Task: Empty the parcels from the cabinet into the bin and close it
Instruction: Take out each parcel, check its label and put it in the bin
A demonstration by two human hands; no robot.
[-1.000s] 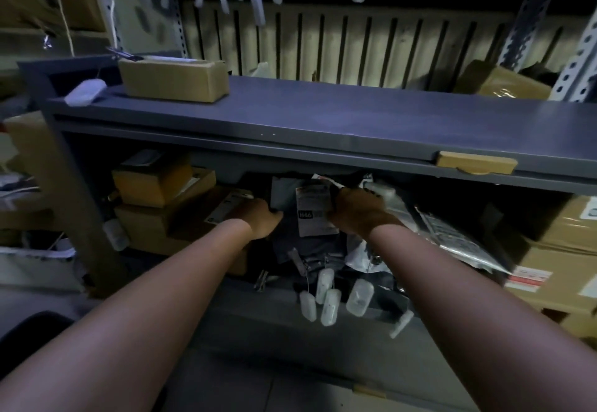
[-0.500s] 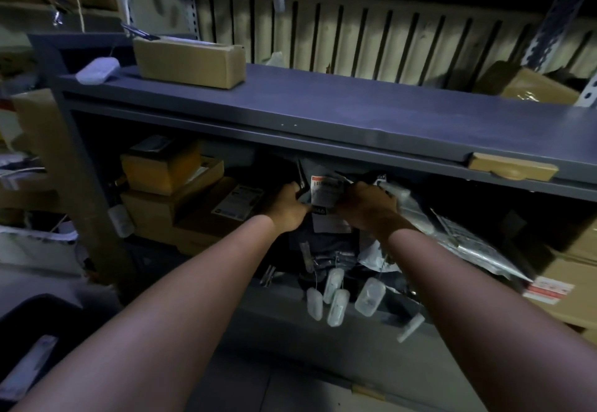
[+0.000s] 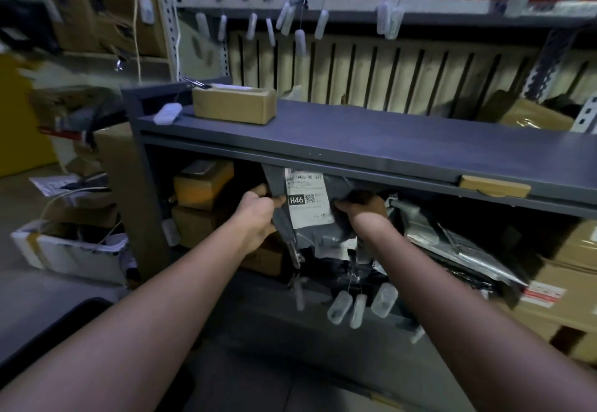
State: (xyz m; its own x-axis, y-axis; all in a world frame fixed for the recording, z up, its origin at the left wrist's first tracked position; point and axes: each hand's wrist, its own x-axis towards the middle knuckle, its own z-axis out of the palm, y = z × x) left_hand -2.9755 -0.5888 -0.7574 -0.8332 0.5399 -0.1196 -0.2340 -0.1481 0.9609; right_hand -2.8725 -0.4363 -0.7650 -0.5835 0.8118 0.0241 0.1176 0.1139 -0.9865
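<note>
Left hand [image 3: 258, 209] pinching left edge of grey parcel [image 3: 307, 200], grip curling tight round it. Right hand [image 3: 363, 208] holding right edge, grip seemingly closed too, shadow hiding fingers. Parcel standing upright in cabinet [image 3: 355, 135] opening, label facing out, above heap of bags [image 3: 452, 243].

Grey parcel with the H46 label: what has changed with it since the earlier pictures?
The left grip and the right grip, already on the sides of the grey parcel, have lifted it: its top edge now reaches the front lip of the cabinet. The brown box on top stayed put.
</note>
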